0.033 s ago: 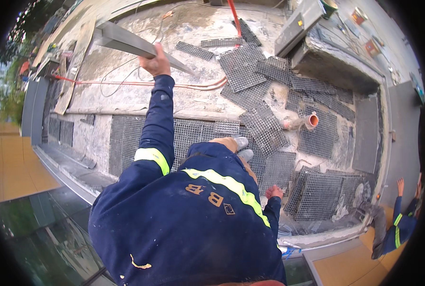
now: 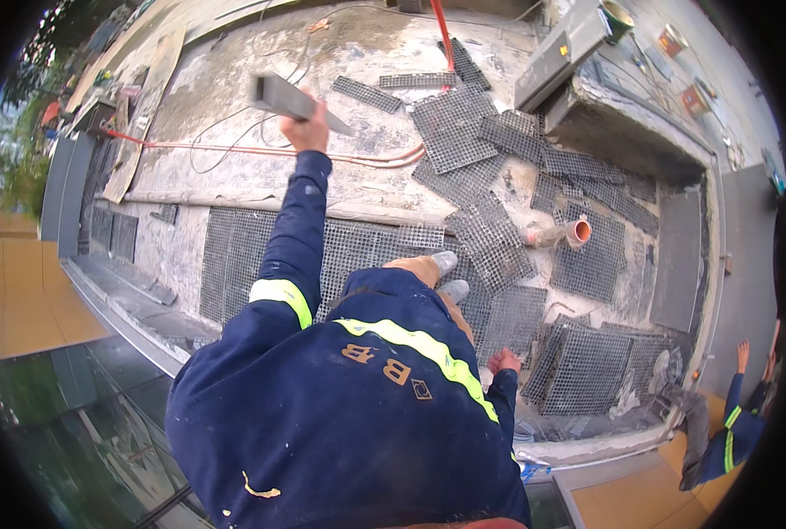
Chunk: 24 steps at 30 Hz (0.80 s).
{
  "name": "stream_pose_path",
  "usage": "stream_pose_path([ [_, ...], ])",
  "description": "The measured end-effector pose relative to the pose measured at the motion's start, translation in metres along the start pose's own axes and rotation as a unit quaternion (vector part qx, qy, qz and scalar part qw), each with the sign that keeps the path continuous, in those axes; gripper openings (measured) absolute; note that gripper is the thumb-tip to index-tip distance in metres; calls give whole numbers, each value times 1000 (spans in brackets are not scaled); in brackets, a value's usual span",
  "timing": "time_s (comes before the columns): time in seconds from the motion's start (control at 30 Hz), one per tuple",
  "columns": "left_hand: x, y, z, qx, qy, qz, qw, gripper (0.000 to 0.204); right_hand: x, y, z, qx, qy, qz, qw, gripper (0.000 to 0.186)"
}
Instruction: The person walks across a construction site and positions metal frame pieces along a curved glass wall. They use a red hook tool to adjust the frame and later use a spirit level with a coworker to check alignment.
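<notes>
My left hand [image 2: 308, 130], at the end of a stretched-out arm, is closed around a grey rectangular metal bar [image 2: 284, 96], a box-section straightedge by its look. The bar is tilted and blurred at its upper end; its other end points down to the right over the rough concrete floor [image 2: 366, 53]. My right hand [image 2: 504, 361] hangs low by my side with its fingers curled, and nothing shows in it. Below that hand lie black plastic grid panels [image 2: 514, 317]. My shoes [image 2: 446, 263] stand on or beside similar panels.
An upright orange pipe [image 2: 578, 232] rises among loose, overlapping grid panels [image 2: 453, 128]. Red hoses [image 2: 225, 150] and a thin cable cross the floor. A grey box-shaped metal piece [image 2: 562, 60] leans by a concrete ledge [image 2: 648, 119]. A co-worker [image 2: 735, 423] is at the lower right.
My left hand has moved a little to the right and down with the metal bar. The bar has swung, so it appears shorter. My right hand has barely moved.
</notes>
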<state>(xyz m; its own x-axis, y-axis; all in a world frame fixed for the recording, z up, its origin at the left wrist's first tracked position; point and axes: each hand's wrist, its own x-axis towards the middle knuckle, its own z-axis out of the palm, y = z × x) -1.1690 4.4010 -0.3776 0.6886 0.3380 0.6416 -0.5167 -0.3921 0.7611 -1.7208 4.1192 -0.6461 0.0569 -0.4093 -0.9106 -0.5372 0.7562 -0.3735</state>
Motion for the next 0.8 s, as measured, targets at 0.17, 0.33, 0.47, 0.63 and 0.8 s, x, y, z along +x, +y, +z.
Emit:
stream_pose_path([
  [0.17, -60, -67, -30, 53, -58, -83, 993, 26, -4, -16, -3, -16, 25, -24, 999, 23],
  [0.33, -80, -76, -71, 172, -116, -17, 978, 39, -30, -52, 20, -75, 19, -118, 990, 22],
  [0.47, -72, -73, -83, 166, -110, -29, 980, 37, -76, -113, 120, -156, -65, -279, 945, 21],
  [0.63, -65, -94, -106, 69, -159, -32, 984, 26, -166, -157, 276, -163, -250, -421, 857, 26],
  [0.8, -57, -119, -133, 41, -264, -23, 964, 22, -191, -129, 325, -261, -251, -427, 828, 24],
])
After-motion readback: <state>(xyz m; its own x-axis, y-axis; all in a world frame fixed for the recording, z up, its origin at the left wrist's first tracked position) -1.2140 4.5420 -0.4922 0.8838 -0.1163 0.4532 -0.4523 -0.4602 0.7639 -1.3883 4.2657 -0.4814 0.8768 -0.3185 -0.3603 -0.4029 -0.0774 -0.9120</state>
